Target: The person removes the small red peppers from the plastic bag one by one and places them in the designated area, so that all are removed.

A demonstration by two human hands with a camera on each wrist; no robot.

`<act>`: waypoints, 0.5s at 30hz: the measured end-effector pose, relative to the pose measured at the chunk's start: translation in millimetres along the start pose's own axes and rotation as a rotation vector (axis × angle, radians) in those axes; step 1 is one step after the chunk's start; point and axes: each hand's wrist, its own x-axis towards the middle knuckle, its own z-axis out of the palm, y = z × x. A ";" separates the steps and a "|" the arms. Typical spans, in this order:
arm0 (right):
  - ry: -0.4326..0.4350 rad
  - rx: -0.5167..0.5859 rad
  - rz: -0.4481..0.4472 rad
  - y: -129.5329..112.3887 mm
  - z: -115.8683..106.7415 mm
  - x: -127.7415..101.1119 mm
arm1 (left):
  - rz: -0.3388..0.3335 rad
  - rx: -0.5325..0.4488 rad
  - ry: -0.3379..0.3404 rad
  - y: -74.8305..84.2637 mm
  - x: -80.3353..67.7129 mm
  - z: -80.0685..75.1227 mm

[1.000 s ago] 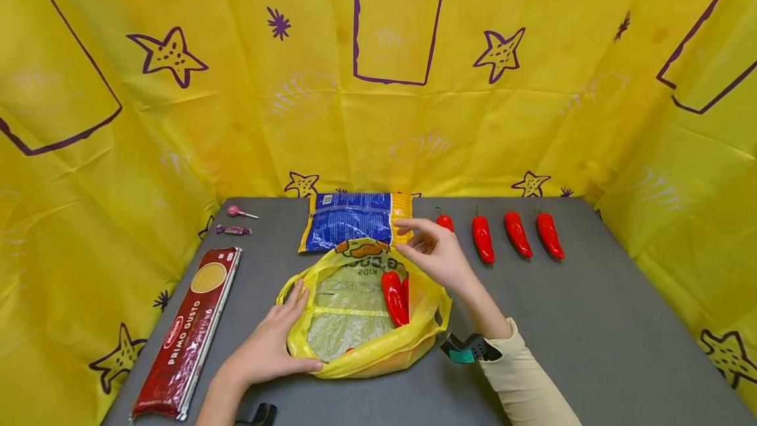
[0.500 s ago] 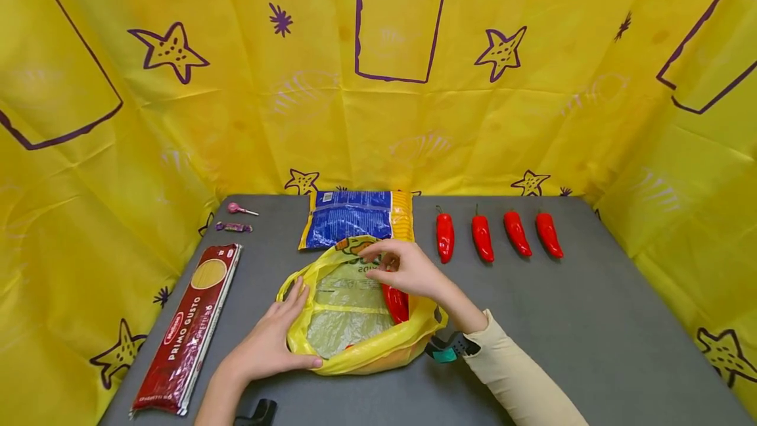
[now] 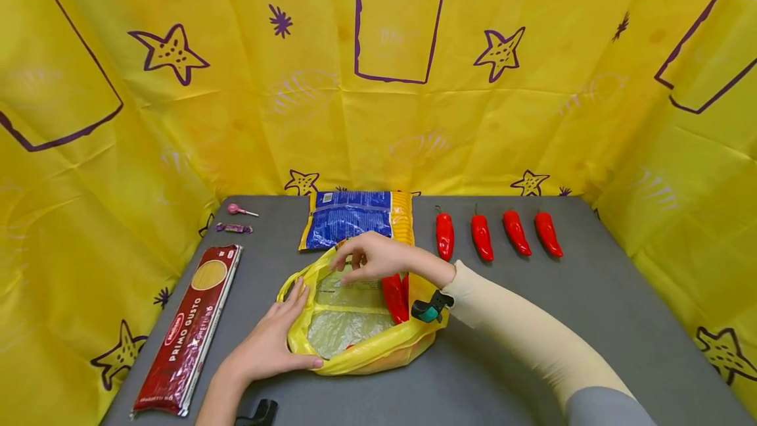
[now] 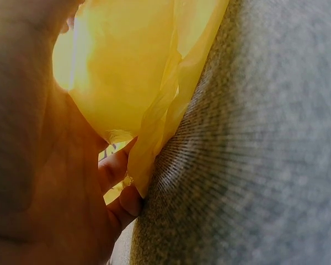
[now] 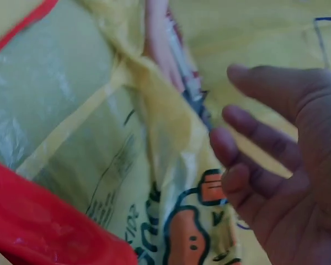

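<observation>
A yellow plastic bag [image 3: 378, 359] lies with its mouth spread wide, a cartoon duck print on its far side. Inside it, red chili peppers [image 3: 395, 301] lean at the right. My left hand [image 3: 269, 340] rests against the bag's left rim, fingers spread and thumb along the front edge; the left wrist view shows the fingertips at the yellow plastic. Above the bag's mouth hovers my right hand [image 3: 374, 256], its fingers loosely bent around nothing. In the right wrist view that hand [image 5: 281, 149] is beside the duck print, with a red pepper [image 5: 49, 221] at lower left.
Several red chili peppers stand in a row at the back right, the nearest to the bag being one pepper [image 3: 445, 236]. Behind the bag lies a blue and yellow packet [image 3: 351, 219]. A red spaghetti pack [image 3: 188, 331], a wrapped candy [image 3: 234, 228] and a pink lollipop [image 3: 235, 208] are on the left.
My right hand has moved left from beside the back right pepper to above the bag's mouth, its forearm turning with it. The left hand has stayed at the rim.
</observation>
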 end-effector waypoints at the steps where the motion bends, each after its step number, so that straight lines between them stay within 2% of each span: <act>1: -0.021 0.003 -0.009 1.3 0.6 3.2 | 0.003 0.001 0.001 -0.3 0.2 0.3; 8: -0.207 0.030 -0.071 12.1 19.1 17.7 | 0.004 -0.016 0.002 -1.4 0.6 2.0; 15: -0.367 0.077 -0.086 15.5 36.6 18.6 | 0.014 -0.006 0.004 0.6 -1.1 -0.5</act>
